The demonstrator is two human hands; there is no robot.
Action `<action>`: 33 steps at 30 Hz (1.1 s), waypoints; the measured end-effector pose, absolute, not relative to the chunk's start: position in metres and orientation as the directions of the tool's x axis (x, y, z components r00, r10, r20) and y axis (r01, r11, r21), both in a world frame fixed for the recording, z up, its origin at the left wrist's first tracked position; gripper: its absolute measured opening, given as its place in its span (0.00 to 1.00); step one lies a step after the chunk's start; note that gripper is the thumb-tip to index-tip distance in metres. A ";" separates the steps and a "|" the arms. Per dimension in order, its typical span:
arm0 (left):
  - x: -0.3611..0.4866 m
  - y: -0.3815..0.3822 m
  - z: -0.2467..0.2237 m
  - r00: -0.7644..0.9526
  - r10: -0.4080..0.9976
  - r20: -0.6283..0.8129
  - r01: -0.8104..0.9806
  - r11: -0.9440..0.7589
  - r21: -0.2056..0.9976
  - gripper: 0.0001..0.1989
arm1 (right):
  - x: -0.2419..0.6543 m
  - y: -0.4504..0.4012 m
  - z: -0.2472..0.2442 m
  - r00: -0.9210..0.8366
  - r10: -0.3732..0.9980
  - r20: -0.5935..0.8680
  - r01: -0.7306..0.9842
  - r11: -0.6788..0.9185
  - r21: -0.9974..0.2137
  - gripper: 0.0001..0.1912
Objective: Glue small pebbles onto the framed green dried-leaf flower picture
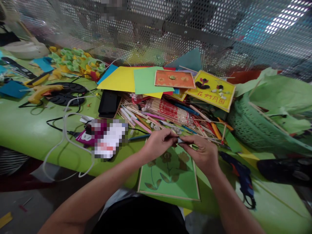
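Observation:
My left hand (158, 144) and my right hand (203, 154) meet above the far edge of a green picture card (175, 187). Between their pinched fingertips is a small greyish piece (180, 140), too small to name. Thin wooden sticks frame the card, which lies near the table's front edge and bears flowers with stems and leaves. Its top part is hidden beneath both hands. Just beyond the fingers spreads a heap of pens, sticks and a plastic-wrapped bundle of sticks (168, 110).
On the right are a dark blue glue gun (242, 177) and a green basket (253, 126) with paper. A phone (110, 139), white cables and a yellow glue gun (44, 92) occupy the left. Coloured sheets (119, 79) and a yellow framed picture (212, 91) lie behind, before a perforated metal screen (146, 35).

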State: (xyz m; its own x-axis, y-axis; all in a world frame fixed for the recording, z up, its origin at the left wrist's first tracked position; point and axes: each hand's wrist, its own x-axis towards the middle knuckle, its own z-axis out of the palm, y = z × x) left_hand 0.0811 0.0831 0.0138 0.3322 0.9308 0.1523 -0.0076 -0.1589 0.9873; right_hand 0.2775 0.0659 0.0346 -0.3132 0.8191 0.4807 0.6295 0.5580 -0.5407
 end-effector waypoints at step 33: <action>0.084 0.082 0.013 0.307 0.943 0.132 -0.076 -0.114 0.991 0.04 | 0.278 0.065 0.032 -0.352 0.805 0.478 0.674 0.572 -0.467 0.06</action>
